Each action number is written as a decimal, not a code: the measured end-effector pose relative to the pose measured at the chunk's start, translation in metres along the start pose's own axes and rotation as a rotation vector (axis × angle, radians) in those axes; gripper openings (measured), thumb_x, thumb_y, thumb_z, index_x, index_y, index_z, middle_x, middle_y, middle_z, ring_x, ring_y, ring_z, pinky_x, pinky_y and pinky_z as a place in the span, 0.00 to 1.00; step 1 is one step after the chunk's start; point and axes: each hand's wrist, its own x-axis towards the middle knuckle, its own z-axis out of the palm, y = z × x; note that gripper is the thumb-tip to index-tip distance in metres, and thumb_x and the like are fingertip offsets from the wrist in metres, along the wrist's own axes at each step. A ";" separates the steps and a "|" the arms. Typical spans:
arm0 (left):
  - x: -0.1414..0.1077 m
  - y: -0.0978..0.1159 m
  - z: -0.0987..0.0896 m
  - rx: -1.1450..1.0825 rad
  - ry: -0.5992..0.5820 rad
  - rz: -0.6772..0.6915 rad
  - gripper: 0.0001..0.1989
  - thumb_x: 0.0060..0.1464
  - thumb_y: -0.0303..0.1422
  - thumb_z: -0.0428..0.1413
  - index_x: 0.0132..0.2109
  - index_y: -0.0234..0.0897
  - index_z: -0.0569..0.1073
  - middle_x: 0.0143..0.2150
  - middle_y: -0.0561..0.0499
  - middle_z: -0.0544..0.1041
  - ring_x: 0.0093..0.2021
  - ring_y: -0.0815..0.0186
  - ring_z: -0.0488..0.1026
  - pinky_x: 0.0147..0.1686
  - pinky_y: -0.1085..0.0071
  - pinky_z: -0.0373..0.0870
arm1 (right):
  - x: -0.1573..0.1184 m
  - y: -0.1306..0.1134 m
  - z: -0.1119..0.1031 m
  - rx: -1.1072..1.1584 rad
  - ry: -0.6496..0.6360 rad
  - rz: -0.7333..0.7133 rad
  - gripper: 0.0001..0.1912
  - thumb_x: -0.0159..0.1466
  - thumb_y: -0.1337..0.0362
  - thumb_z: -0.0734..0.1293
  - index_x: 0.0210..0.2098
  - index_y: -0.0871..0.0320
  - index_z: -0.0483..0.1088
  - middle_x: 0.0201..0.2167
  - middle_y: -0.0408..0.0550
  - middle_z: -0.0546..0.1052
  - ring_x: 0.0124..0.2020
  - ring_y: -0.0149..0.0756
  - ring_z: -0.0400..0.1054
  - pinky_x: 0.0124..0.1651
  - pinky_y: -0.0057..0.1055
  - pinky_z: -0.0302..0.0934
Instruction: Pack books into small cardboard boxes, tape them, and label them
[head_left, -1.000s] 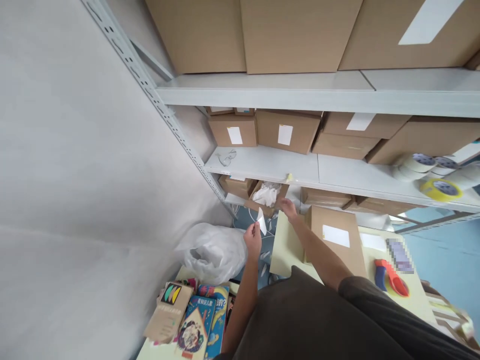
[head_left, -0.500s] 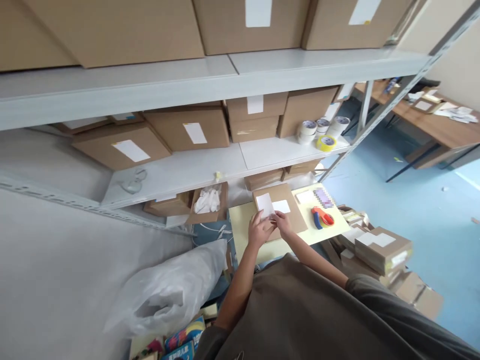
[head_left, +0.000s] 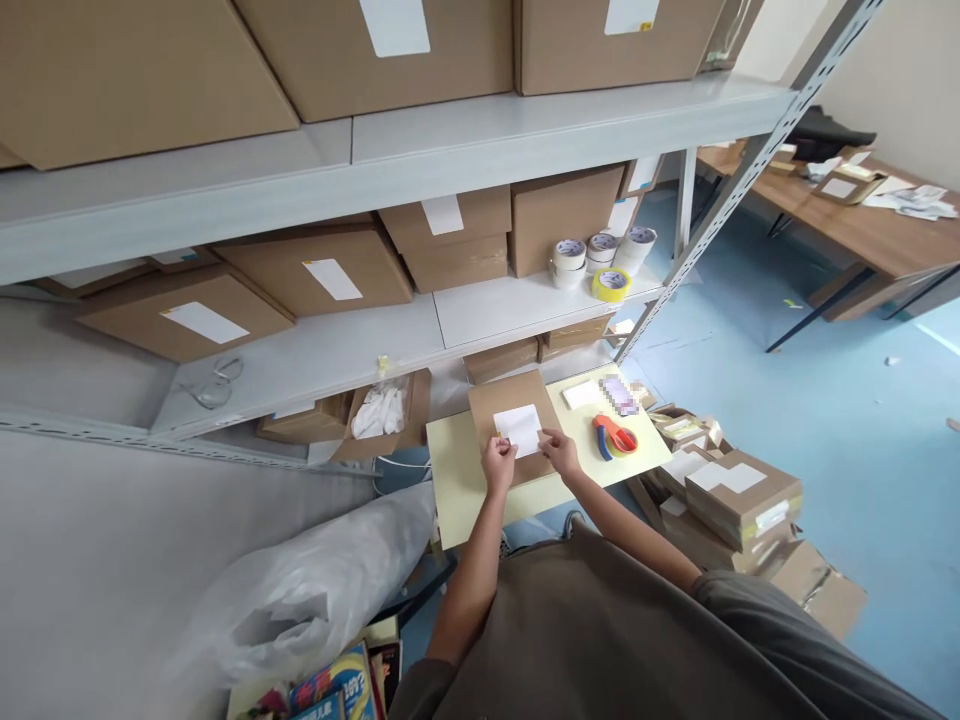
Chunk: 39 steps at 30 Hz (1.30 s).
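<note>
A flat cardboard box lies on the pale yellow table before me. Over its top is a white paper label, roughly level with the box face; I cannot tell whether it is stuck down. My left hand pinches the label's lower left edge. At the right edge, my right hand closes its fingers on the paper. To the right on the table are an orange and blue tape dispenser, a white stack of labels and a blurred-out purple item.
A grey metal shelf with cardboard boxes rises in front. Tape rolls stand at its right end. A big plastic bag lies at lower left. Stacked boxes sit on the floor at right, near a brown desk.
The white label has gone from tilted up in both hands to spread over the box top. My hands have moved apart to its two sides. The view has shifted right.
</note>
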 end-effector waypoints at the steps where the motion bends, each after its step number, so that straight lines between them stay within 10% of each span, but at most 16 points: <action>1: 0.001 0.000 0.004 0.025 -0.008 -0.013 0.14 0.47 0.37 0.67 0.34 0.41 0.70 0.29 0.53 0.79 0.32 0.62 0.78 0.41 0.67 0.71 | 0.005 0.001 -0.005 -0.042 0.006 -0.026 0.23 0.47 0.50 0.74 0.40 0.52 0.75 0.21 0.36 0.73 0.25 0.38 0.70 0.35 0.37 0.67; 15: 0.028 0.011 0.066 0.639 -0.053 -0.147 0.05 0.59 0.32 0.63 0.43 0.41 0.76 0.46 0.45 0.84 0.47 0.58 0.81 0.44 0.68 0.70 | 0.053 -0.004 -0.028 -0.747 -0.028 -0.020 0.15 0.65 0.67 0.67 0.51 0.53 0.67 0.39 0.48 0.82 0.41 0.42 0.77 0.40 0.31 0.63; 20: 0.032 0.025 0.069 0.965 -0.092 -0.187 0.17 0.60 0.42 0.64 0.51 0.37 0.78 0.50 0.35 0.83 0.53 0.47 0.80 0.49 0.60 0.72 | 0.056 -0.001 -0.033 -0.973 -0.119 -0.055 0.15 0.71 0.60 0.66 0.55 0.56 0.66 0.43 0.57 0.82 0.43 0.47 0.78 0.41 0.34 0.60; 28: 0.040 0.018 0.083 1.033 -0.330 0.239 0.33 0.68 0.44 0.52 0.76 0.45 0.62 0.80 0.44 0.55 0.80 0.45 0.47 0.75 0.46 0.49 | 0.036 0.033 -0.077 -0.857 -0.192 -0.171 0.12 0.74 0.62 0.62 0.54 0.55 0.69 0.37 0.49 0.82 0.42 0.41 0.78 0.42 0.30 0.61; 35: 0.015 -0.024 0.048 1.019 -0.021 0.201 0.36 0.71 0.45 0.44 0.79 0.36 0.56 0.82 0.42 0.49 0.82 0.46 0.38 0.77 0.47 0.44 | 0.037 0.043 -0.106 -0.650 -0.261 -0.153 0.23 0.71 0.58 0.65 0.64 0.54 0.71 0.55 0.53 0.81 0.50 0.43 0.79 0.54 0.36 0.68; 39: -0.023 -0.065 0.024 1.060 -0.038 0.158 0.37 0.70 0.46 0.44 0.80 0.37 0.54 0.82 0.43 0.50 0.82 0.47 0.40 0.77 0.47 0.45 | 0.041 0.045 -0.095 -0.533 -0.315 -0.096 0.29 0.68 0.54 0.68 0.67 0.54 0.71 0.64 0.56 0.77 0.65 0.51 0.72 0.66 0.43 0.64</action>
